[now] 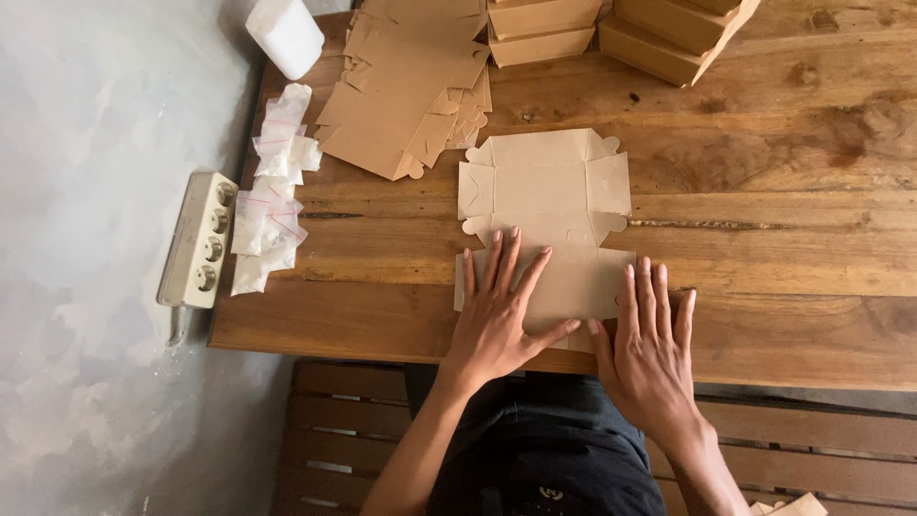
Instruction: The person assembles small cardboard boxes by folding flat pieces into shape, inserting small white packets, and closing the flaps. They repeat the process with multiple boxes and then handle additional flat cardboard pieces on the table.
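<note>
Both hands lie flat, fingers spread, on the near half of an unfolded brown cardboard box blank (546,215) that sits in the middle of the frame on the wooden tabletop (764,229). The left hand (497,315) presses the lower left part of the blank; the right hand (650,339) rests on its lower right edge, partly on the bare wood. Neither grip is closed on anything: the fingers are apart and extended, palms down, pinning the card rather than holding it.

The far half of the blank, with its 4 rounded corner tabs, lies open and flat. To crease well here, a judgement: keep the left palm anchoring the panel so it cannot slide, run the right fingertips along the scored line, and keep the pressure even so the fold follows the score instead of wandering.

At the top of the frame lie a fan of more flat blanks (406,96) and stacked folded boxes (669,33). At upper left, a row of small clear zip bags (272,191) runs along the tabletop's edge, beside a white power strip (198,239).
</note>
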